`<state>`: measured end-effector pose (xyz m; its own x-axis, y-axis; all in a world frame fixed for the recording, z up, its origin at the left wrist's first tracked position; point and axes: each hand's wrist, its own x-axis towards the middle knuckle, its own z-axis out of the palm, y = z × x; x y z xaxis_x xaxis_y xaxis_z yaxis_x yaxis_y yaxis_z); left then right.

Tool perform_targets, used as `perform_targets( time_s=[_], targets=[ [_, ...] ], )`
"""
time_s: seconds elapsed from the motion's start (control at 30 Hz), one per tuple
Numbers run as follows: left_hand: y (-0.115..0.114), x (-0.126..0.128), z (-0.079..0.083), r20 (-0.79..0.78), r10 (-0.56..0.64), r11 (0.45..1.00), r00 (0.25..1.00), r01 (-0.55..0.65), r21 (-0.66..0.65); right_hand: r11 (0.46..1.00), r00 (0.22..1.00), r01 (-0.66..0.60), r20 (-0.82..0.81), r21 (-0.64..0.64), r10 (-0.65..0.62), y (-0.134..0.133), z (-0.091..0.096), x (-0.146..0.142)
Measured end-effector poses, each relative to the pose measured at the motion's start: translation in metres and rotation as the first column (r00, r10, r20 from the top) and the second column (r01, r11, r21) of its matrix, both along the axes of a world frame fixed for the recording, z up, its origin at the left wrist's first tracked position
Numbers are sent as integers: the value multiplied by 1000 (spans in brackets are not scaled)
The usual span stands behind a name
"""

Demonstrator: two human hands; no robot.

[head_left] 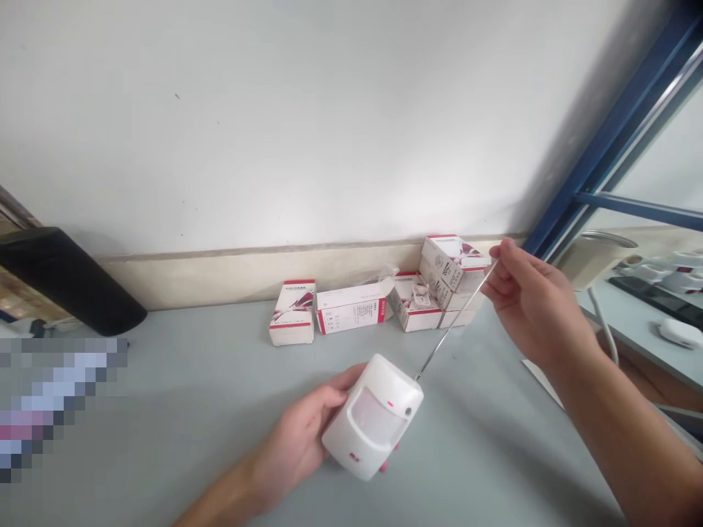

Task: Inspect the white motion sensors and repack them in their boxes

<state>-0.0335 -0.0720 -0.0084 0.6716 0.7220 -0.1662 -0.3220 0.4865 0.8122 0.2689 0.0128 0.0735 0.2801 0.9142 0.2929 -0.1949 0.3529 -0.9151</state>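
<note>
A white motion detector (365,457) with a curved sensor window is held over the grey table, tilted to the right. My left hand (299,432) is wrapped round its left side and back, with fingertips showing at the lower right edge. From the detector's top corner a thin metal telescopic antenna (451,324) slants up to the right, drawn out long. The tip of that antenna is pinched between the thumb and fingers of my right hand (527,300).
Along the wall stand white and red boxes: a single box (294,311), an opened box (351,307) with clear plastic, and a stack (453,263) of several. A black padded object (71,282) is at left. A blue frame (604,146) borders another table at right.
</note>
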Motion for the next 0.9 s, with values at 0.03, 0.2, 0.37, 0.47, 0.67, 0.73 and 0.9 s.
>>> perform_targets(
  time_s=[0.03, 0.2, 0.37, 0.47, 0.67, 0.73, 0.9],
  targets=[
    [0, 0, 4, 0, 2, 1000, 1000, -2, 14, 1000, 1000, 3, 6, -5, -3, 1, 0, 2],
    [5, -3, 22, -77, 14, 998, 997, -9, 68, 998, 994, 48, 95, -28, -45, 3, -4, 1],
    [8, -11, 25, -136, 17, 996, 991, -5, 89, 997, 992, 67, 106, -31, -63, 3, -6, 1],
    [9, -17, 24, -131, -35, 997, 991, 44, 66, 997, 996, 71, 62, -15, -70, 7, -10, 8],
    [12, -27, 21, -184, -119, 992, 976, 124, 14, 991, 990, 133, -41, -4, -133, 12, -5, 25],
    [14, -29, 22, -185, -142, 990, 973, 143, -3, 987, 985, 160, -60, -5, -160, 12, -4, 29],
    [18, -29, 17, -144, -141, 990, 979, 139, -27, 985, 985, 171, -14, 19, -171, 19, -10, 33]
  ],
)
